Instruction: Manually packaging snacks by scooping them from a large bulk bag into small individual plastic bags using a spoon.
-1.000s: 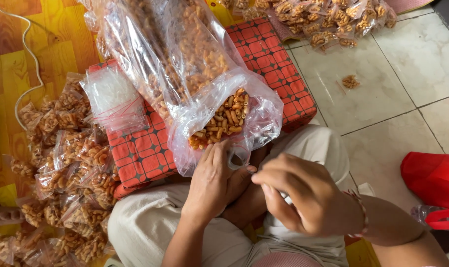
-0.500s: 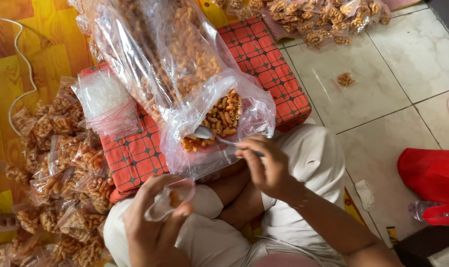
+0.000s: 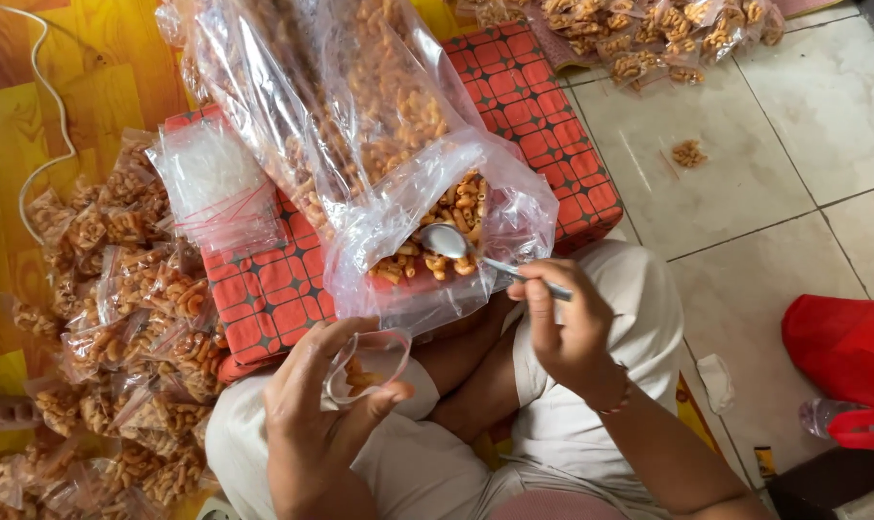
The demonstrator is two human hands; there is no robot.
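My left hand [image 3: 317, 409] holds a small clear plastic bag [image 3: 368, 364] open over my lap, with a few orange macaroni snacks inside. My right hand [image 3: 564, 327] grips a metal spoon [image 3: 453, 243] by its handle; the spoon bowl is inside the mouth of a large clear bag of orange macaroni snacks [image 3: 360, 125]. That big bag lies on a red patterned box [image 3: 264, 299] in front of my knees.
A heap of filled small snack bags [image 3: 119, 318] lies at the left on the yellow floor mat. A bundle of empty small bags [image 3: 216, 188] rests on the box. More filled packets [image 3: 668, 34] lie at the top right on white tiles. A red bag [image 3: 841, 351] is at the right.
My hands have separated: the left lifted the small bag open over my lap, and the right brought the spoon into the big bag's mouth, then deeper among the snacks.
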